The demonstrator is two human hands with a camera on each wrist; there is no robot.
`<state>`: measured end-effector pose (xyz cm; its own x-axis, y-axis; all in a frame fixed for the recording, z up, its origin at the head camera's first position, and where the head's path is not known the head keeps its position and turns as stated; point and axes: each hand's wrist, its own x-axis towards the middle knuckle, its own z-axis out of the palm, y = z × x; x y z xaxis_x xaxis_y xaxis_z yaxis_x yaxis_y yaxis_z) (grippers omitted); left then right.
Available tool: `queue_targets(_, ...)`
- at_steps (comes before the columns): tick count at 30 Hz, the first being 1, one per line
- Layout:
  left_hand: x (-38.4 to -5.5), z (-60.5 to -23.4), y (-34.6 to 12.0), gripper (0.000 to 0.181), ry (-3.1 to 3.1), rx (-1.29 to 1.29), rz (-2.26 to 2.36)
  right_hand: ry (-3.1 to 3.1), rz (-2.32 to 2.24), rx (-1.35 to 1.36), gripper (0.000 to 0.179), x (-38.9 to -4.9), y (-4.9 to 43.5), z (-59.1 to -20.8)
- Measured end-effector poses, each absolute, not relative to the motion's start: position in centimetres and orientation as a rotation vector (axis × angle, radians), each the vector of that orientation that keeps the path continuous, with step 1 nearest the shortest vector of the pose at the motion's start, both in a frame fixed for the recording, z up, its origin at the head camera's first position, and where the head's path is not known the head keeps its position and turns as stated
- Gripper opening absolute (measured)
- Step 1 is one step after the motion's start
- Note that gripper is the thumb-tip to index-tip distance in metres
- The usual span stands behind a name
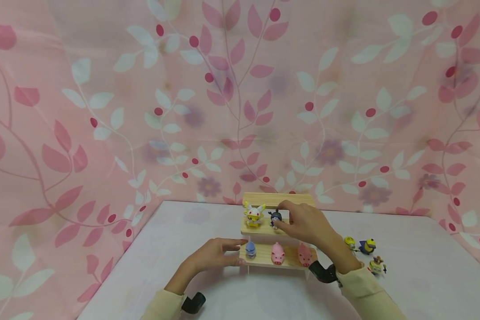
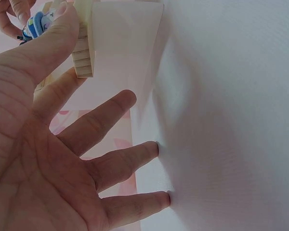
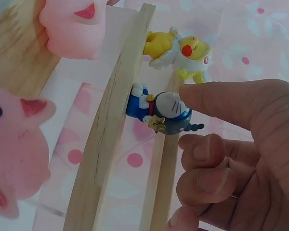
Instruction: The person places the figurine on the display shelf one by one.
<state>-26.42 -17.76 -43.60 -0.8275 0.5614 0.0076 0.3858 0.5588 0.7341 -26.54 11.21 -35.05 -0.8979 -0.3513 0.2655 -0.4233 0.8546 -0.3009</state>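
A stepped wooden display shelf [image 1: 292,257] stands on the table. My left hand [image 1: 215,254] grips the left end of its lower board, thumb on top and forefinger beneath, the other fingers spread. My right hand [image 1: 307,221] pinches a small blue-and-white cat figurine [image 3: 168,109] with dark headgear by its head; the figurine's feet are at the middle board. A yellow figurine in a white hood [image 1: 254,215] stands left of it. On the lower board are a blue-capped figurine [image 1: 250,250] beside my left fingers and two pink pigs, one in the middle [image 1: 278,254], one at right [image 1: 305,255].
To the right of the shelf, several small figurines lie on the white table: a yellow one [image 1: 350,242], a yellow and dark blue one [image 1: 367,246] and one with a brown hat [image 1: 377,266]. Behind the table hangs a pink leaf-patterned cloth [image 1: 240,111].
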Motion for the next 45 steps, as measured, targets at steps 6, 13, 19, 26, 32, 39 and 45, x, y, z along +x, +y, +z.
queue_targets(6,-26.4,-43.6,-17.8,0.057,2.57,0.798,1.124,-2.805,0.511,0.594,0.044,-25.5,12.1,-34.9)
queue_targets(13,-26.4,-43.7,-17.9,0.056,2.57,0.802,1.132,-2.764,0.461,0.617,0.039,-24.2,13.3,-34.7)
queue_targets(19,-26.4,-43.6,-17.9,0.056,2.566,0.792,1.134,-2.711,0.417,0.655,0.037,-22.9,14.6,-34.7)
queue_targets(26,-26.4,-43.5,-17.9,0.056,2.573,0.786,1.123,-2.674,0.403,0.631,0.035,-22.1,16.2,-35.0)
queue_targets(32,-26.4,-43.5,-17.9,0.056,2.56,0.78,1.133,-2.656,0.396,0.627,0.033,-21.5,17.4,-35.4)
queue_targets(39,-26.4,-43.7,-17.9,0.056,2.557,0.791,1.138,-2.692,0.364,0.576,0.034,-21.1,18.6,-36.2)
queue_targets(45,-26.4,-43.7,-17.9,0.056,2.559,0.791,1.134,-2.688,0.338,0.546,0.033,-20.8,20.0,-36.7)
